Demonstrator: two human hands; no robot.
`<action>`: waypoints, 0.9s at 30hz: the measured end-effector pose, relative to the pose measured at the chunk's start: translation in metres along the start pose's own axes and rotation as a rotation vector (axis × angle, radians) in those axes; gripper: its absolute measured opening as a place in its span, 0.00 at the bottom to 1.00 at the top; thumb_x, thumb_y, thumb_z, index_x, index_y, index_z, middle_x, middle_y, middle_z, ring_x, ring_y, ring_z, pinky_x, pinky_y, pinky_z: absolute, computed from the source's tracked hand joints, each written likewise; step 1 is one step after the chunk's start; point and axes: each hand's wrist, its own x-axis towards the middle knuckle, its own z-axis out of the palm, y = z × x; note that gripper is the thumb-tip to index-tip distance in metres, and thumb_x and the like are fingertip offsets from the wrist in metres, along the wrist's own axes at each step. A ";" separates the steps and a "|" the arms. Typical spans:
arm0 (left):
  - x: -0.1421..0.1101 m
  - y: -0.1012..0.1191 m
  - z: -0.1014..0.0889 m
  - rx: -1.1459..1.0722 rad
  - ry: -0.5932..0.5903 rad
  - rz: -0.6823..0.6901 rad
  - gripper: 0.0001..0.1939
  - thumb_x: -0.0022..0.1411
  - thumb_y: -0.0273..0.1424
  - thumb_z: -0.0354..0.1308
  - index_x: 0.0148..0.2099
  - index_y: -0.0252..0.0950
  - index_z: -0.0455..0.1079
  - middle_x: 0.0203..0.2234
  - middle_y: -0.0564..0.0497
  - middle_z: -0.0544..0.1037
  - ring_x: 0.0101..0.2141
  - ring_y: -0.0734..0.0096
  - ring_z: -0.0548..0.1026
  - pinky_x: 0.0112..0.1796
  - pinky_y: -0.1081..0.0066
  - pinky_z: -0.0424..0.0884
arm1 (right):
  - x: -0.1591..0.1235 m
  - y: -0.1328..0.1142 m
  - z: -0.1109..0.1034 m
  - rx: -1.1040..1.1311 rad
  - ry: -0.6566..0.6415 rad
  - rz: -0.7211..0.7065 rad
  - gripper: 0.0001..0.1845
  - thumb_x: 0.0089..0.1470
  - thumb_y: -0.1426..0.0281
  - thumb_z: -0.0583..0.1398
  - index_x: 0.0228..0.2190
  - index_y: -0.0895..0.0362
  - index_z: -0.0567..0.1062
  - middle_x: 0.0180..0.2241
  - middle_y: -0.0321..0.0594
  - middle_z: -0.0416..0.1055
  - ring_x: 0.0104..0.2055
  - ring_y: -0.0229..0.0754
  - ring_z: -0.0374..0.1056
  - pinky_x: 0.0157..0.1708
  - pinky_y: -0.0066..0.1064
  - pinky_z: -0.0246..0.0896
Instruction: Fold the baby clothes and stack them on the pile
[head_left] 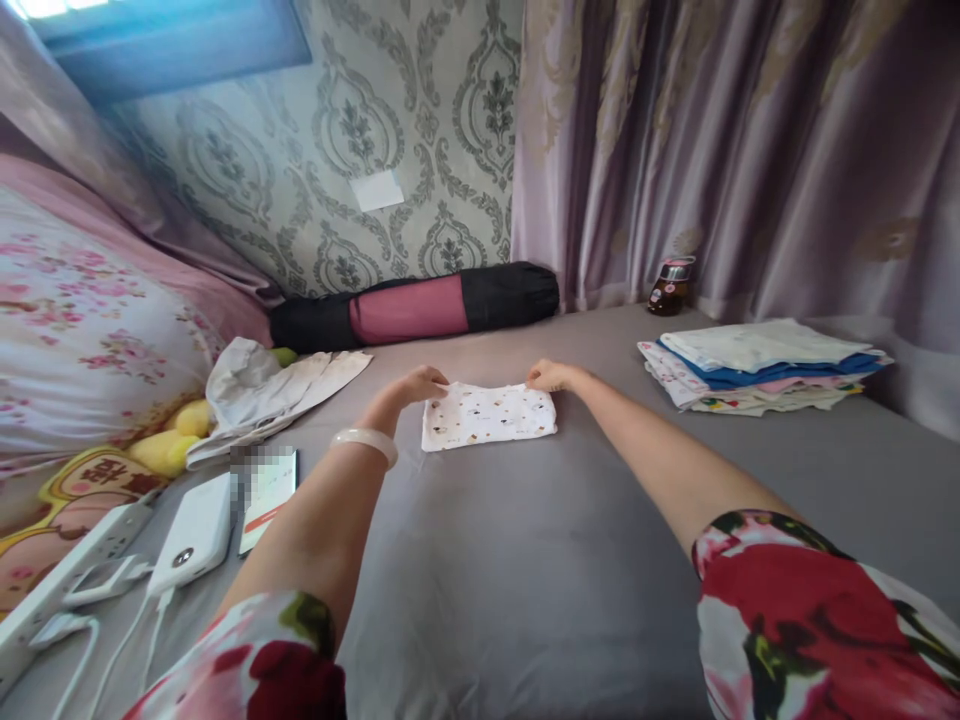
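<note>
Cloth (489, 416): resting on grey sheet (495, 570).
Left hand (420, 384): I'm pinching its far-left corner.
Right hand (553, 376): I'm pinching its far-right corner.

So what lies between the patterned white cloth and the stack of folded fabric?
Beside the patterned white cloth come the right hand and forearm, then grey sheet up to the stack of folded fabric; the head view shows this.

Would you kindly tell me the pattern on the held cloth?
White cloth with small, scattered brown and dark prints; head view.
</note>
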 end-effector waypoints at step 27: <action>-0.050 0.005 -0.041 -0.277 -0.007 0.369 0.14 0.53 0.36 0.59 0.41 0.36 0.74 0.34 0.50 0.80 0.35 0.68 0.76 0.40 0.68 0.70 | -0.031 0.023 -0.052 0.272 -0.092 -0.301 0.15 0.38 0.67 0.65 0.32 0.58 0.76 0.31 0.37 0.73 0.35 0.40 0.67 0.34 0.28 0.59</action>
